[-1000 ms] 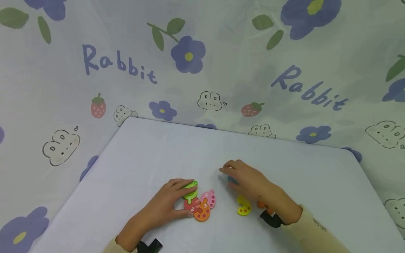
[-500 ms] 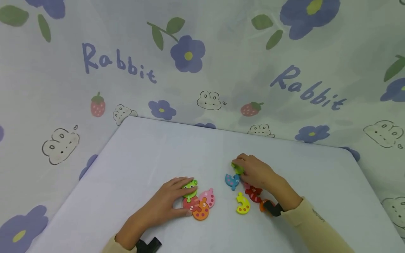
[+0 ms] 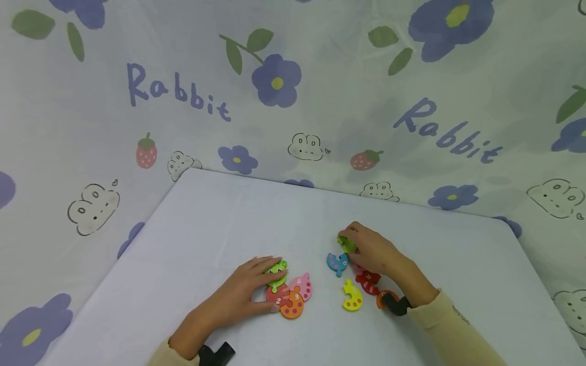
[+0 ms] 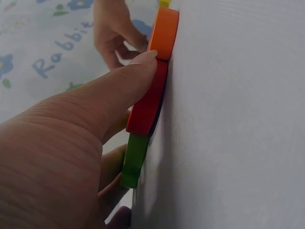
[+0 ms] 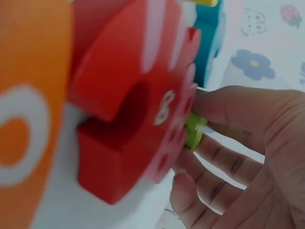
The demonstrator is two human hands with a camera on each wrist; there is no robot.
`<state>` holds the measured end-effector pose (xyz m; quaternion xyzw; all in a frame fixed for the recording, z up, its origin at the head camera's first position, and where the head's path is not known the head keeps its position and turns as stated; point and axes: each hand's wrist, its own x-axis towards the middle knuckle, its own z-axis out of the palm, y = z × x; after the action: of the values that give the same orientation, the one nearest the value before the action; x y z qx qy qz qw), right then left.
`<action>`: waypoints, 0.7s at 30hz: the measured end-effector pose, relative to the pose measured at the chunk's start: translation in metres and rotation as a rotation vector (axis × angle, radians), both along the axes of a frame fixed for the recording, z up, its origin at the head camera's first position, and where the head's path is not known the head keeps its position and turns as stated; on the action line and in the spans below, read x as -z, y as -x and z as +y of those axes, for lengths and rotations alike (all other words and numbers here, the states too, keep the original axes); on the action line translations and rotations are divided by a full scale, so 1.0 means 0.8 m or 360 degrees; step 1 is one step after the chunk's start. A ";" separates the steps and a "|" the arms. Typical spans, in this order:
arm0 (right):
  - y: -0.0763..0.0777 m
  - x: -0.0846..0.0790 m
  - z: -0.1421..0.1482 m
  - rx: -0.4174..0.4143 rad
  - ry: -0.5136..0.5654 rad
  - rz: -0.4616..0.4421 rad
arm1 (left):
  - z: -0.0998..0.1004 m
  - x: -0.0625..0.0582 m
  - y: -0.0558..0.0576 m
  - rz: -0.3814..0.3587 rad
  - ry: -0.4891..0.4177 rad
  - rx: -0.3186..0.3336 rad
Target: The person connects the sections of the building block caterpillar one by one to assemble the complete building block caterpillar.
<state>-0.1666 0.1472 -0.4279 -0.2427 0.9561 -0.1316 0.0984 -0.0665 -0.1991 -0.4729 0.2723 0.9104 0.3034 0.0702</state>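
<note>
In the head view, my left hand [image 3: 229, 292] holds a joined group of number puzzle pieces, its fingers over the green face piece [image 3: 277, 278] and its thumb against the side of the red piece numbered 2 [image 3: 274, 293]. Linked to these are an orange piece numbered 3 [image 3: 291, 307] and a pink piece numbered 4 [image 3: 302, 286]. Farther right, my right hand [image 3: 373, 249] pinches a green puzzle piece [image 3: 346, 244], partly hidden by the fingers. Just below it lies a blue piece [image 3: 337, 264]. The right wrist view shows that green piece [image 5: 194, 131] behind the red piece numbered 8 [image 5: 138, 95].
Between the hands lies a loose yellow piece [image 3: 352, 297]. Under the right wrist are a pink piece [image 3: 357, 269], mostly hidden, and an orange piece [image 3: 381, 300]. All rest on a white tabletop [image 3: 238, 218], with a rabbit-and-flower print cloth [image 3: 329, 91] behind it.
My right hand has shifted slightly right and back from over the blue piece and now pinches the green piece. The left hand stays on the joined pieces.
</note>
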 end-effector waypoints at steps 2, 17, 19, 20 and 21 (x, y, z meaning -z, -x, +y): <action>-0.003 -0.004 -0.002 -0.0005 0.0008 0.0027 | 0.000 0.000 0.000 -0.0005 0.0005 -0.0003; -0.044 -0.038 -0.057 -0.0216 0.0004 -0.0037 | -0.001 0.003 0.001 0.0017 0.0017 0.0016; -0.049 -0.039 -0.064 -0.0264 0.0016 -0.0054 | -0.001 0.003 0.001 0.0024 0.0012 0.0022; -0.051 -0.039 -0.067 -0.0282 0.0012 -0.0062 | -0.001 0.003 0.001 0.0027 0.0010 0.0024; -0.052 -0.038 -0.070 -0.0304 0.0006 -0.0062 | -0.001 0.003 0.001 0.0027 0.0010 0.0024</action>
<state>-0.1247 0.0915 -0.3971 -0.3304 0.9262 -0.1280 0.1287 -0.0674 -0.2003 -0.4753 0.2815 0.9099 0.2977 0.0655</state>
